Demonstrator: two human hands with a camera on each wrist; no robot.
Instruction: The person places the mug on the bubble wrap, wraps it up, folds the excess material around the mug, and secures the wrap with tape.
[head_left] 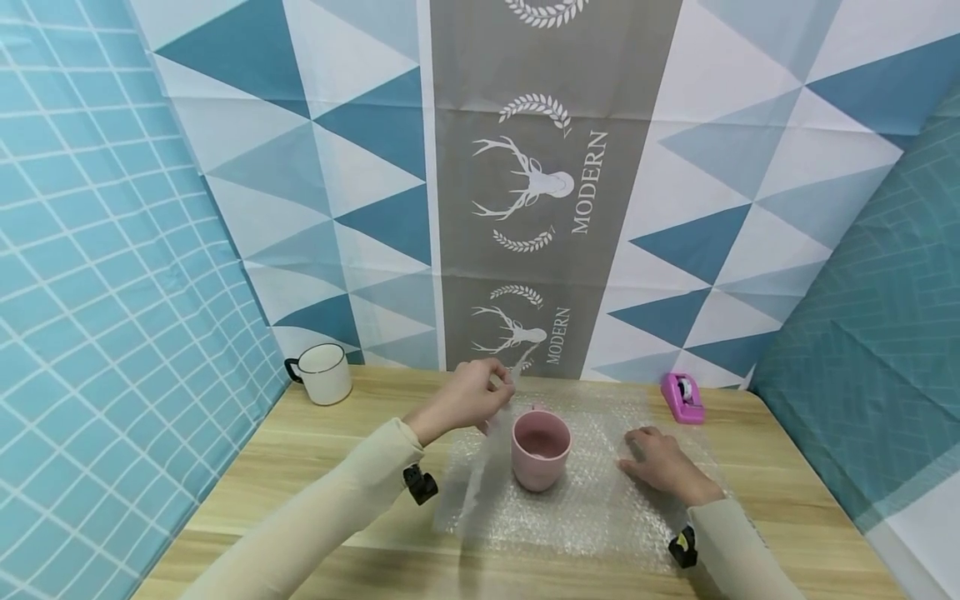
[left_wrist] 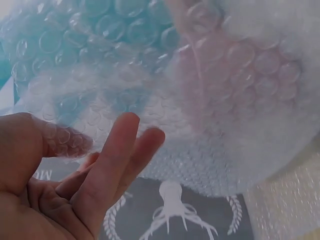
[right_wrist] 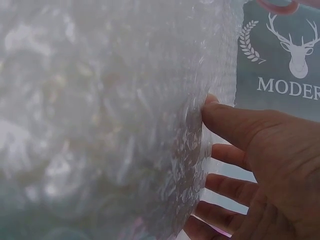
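Observation:
A pink mug (head_left: 536,477) stands upright on a sheet of bubble wrap (head_left: 585,521) spread over the table. My left hand (head_left: 471,393) pinches the sheet's left part and holds it raised beside the mug. Close up in the left wrist view, the thumb of the left hand (left_wrist: 85,175) shows through the clear bubbles, and the mug is a blurred pink shape behind the film. To the right of the mug, my right hand (head_left: 663,462) rests on the flat part of the sheet. Its fingers (right_wrist: 232,190) are spread against the bubbles.
At the back left of the wooden table (head_left: 300,475) stands a white enamel mug (head_left: 327,379) with a black handle. A pink tape dispenser (head_left: 683,400) sits at the back right, by the sheet's corner. Patterned cloth hangs (head_left: 525,208) behind and along both sides.

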